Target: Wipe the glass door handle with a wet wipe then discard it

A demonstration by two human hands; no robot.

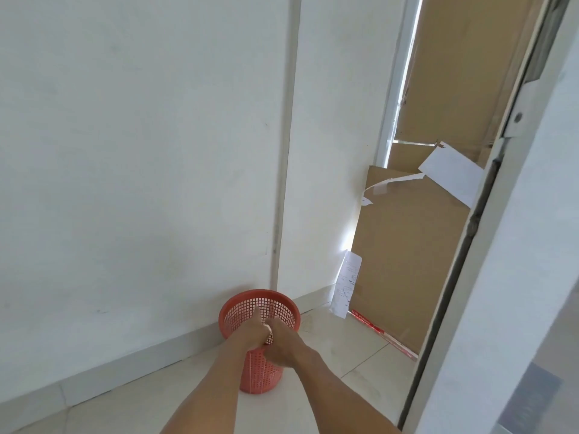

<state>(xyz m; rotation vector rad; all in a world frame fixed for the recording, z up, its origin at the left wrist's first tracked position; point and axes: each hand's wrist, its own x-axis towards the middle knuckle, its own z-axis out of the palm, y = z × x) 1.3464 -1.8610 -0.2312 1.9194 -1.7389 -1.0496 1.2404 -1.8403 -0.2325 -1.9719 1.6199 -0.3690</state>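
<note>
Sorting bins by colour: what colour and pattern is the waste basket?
Red-orange waste basket with square mesh holes, seen in the head view.

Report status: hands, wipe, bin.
Left hand and right hand together over the red mesh bin. White wipe pinched between them, not yet dropped. Nothing blocking the bin mouth.

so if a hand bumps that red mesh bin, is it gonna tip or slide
The red mesh bin is probably light: thin plastic lattice, mostly holes. It stands taller than wide and narrows toward its base, so a knock near the rim would likely tip it. On the smooth floor tiles a low push would more likely slide it.
</note>
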